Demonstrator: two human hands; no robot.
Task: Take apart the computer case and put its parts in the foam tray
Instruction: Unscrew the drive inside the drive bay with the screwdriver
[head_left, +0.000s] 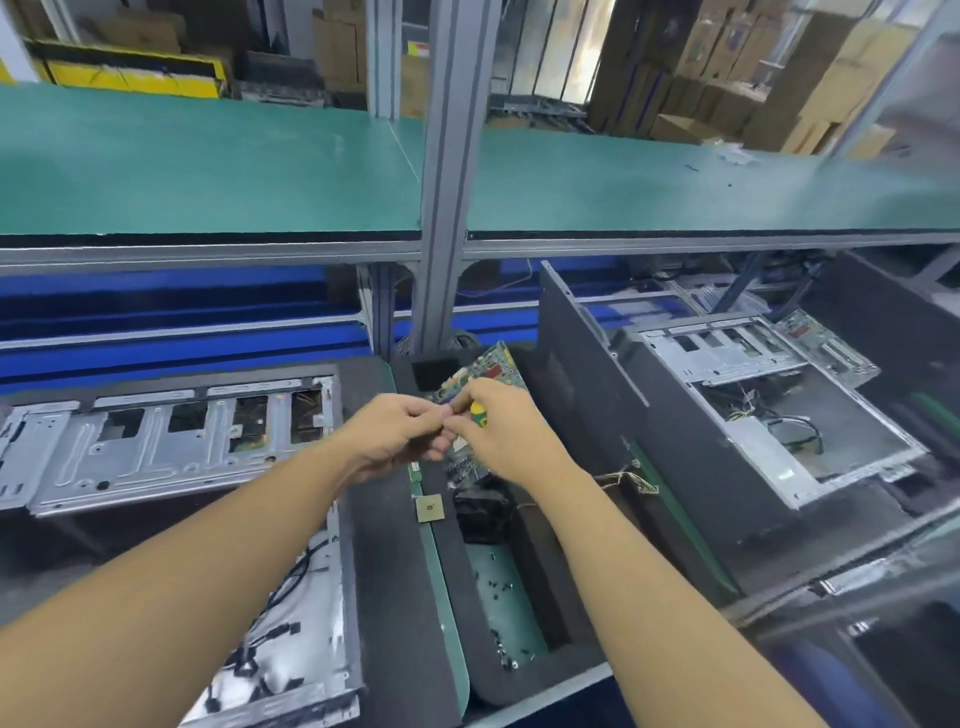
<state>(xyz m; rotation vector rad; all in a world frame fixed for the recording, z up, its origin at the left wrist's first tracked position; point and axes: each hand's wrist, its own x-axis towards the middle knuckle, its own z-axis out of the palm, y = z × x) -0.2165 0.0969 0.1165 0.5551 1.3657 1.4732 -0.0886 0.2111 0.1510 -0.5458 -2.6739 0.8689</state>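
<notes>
Left hand: my left hand (400, 436) is at centre frame, fingers curled, tips meeting my right fingers; whether it pinches anything, I can't tell.
Right hand: my right hand (498, 431) grips a yellow-green screwdriver (477, 413).
Computer case: the computer case (171, 441) lies open at lower left.
Foam tray: the foam tray (395, 571) sits under my hands, holding a circuit board (483, 371), a chip (430, 507) and loose screws (501, 587).
</notes>
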